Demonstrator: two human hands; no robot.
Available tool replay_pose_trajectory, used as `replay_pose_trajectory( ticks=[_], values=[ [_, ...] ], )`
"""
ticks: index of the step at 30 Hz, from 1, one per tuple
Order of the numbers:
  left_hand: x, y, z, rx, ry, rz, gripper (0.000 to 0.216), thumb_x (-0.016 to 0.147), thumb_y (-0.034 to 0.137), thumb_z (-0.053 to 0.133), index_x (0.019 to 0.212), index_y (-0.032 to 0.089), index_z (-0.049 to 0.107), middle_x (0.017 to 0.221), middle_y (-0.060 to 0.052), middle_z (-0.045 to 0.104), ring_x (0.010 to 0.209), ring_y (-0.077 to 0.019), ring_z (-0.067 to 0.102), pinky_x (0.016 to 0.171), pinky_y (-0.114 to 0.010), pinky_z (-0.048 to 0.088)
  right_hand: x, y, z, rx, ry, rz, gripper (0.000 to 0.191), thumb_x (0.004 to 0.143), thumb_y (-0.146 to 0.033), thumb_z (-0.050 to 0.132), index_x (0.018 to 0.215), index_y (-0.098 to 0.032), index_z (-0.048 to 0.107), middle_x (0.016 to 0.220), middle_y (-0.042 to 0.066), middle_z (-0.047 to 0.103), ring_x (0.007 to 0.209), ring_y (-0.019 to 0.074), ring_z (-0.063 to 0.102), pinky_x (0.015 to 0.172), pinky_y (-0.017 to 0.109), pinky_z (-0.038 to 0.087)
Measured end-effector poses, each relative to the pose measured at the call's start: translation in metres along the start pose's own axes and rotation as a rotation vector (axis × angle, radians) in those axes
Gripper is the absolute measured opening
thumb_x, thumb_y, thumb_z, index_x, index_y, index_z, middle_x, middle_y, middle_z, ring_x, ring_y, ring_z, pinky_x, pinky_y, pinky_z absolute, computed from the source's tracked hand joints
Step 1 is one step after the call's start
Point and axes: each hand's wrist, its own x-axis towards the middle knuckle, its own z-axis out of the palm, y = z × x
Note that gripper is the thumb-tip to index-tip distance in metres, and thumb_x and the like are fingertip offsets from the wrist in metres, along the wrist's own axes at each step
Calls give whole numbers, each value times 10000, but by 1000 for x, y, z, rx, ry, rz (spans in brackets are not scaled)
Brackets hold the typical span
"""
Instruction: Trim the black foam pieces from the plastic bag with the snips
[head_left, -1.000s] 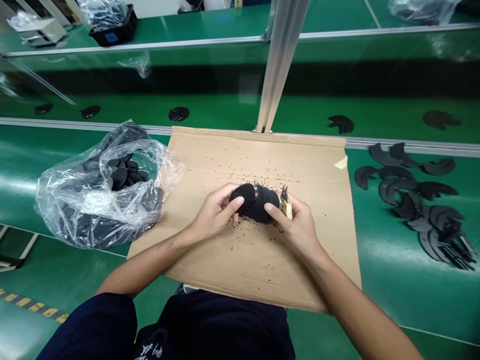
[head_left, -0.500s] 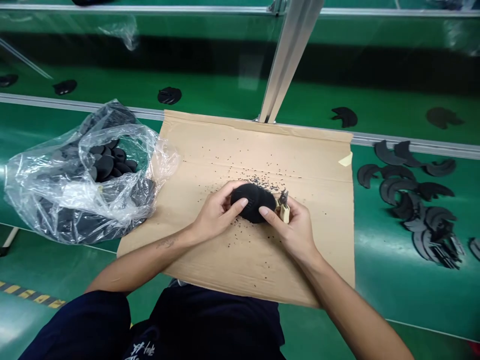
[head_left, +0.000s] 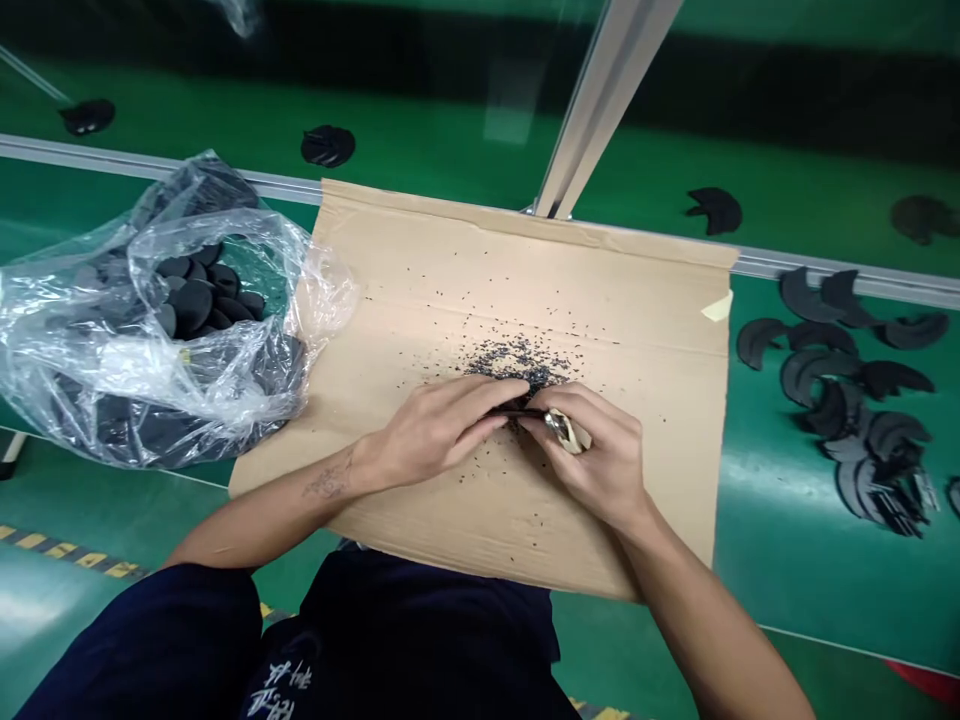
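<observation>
My left hand (head_left: 442, 425) lies palm down over a black round part (head_left: 511, 409), fingers pressed on it; only a thin dark edge of the part shows. My right hand (head_left: 600, 455) meets it from the right, closed round a small cutter with cream handles (head_left: 564, 430) whose tip sits at the part's edge. Both hands rest on a brown cardboard sheet (head_left: 480, 520). A patch of small black trimmings (head_left: 517, 357) lies just beyond the fingers.
A clear plastic bag (head_left: 112, 350) of black round parts sits left of the cardboard. Several black crescent pieces (head_left: 847, 390) are piled at the right. More black parts (head_left: 328, 145) lie on the green belt beyond a metal rail (head_left: 825, 275). A slanted metal post (head_left: 600, 100) rises behind.
The black part, held up facing me before, is now laid flat under my left hand, nearly hidden. The cutter's tip has come to its edge. The view has tilted down.
</observation>
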Motion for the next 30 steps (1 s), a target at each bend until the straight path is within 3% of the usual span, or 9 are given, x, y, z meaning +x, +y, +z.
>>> replay_pose_trajectory(
  ticks=[5,8,13,18,25,30],
  values=[
    [4,-2,-2,-225,146,-1,275,895,285,744,1144,178,705,997,-76,782,922,-157,739,829,-287,616,-4,3,5,31,65,-121,213,831,-90,706,988,-233,690,905,54,748,791,181,722,700,320,600],
    [5,-1,-4,-249,177,49,289,906,297,732,1169,180,709,987,-83,778,894,-151,727,792,-284,599,-5,3,6,57,74,-143,194,843,-97,685,986,-227,688,894,59,748,775,179,722,686,313,599],
    [3,0,-4,-214,134,90,277,975,269,635,1238,196,682,1031,-89,781,920,-157,728,813,-312,595,-6,1,6,82,48,-129,192,839,-108,694,990,-227,700,899,62,755,781,186,727,696,314,599],
    [2,1,-5,-219,158,74,272,957,237,654,1227,230,688,993,-61,794,896,-159,745,805,-316,610,-5,1,7,86,30,-96,175,848,-125,693,983,-235,699,894,66,752,769,191,722,682,320,596],
    [3,1,-9,-201,131,67,221,932,219,692,1151,190,703,931,-56,793,852,-146,745,777,-280,609,-4,2,8,121,14,-89,193,841,-96,699,979,-230,692,893,64,745,772,179,716,680,309,588],
    [3,2,-8,-180,119,100,218,979,224,623,1178,163,686,981,-82,790,893,-150,745,826,-295,607,-4,2,8,120,17,-85,188,831,-98,716,968,-224,700,888,57,743,762,169,714,681,299,584]
  ],
)
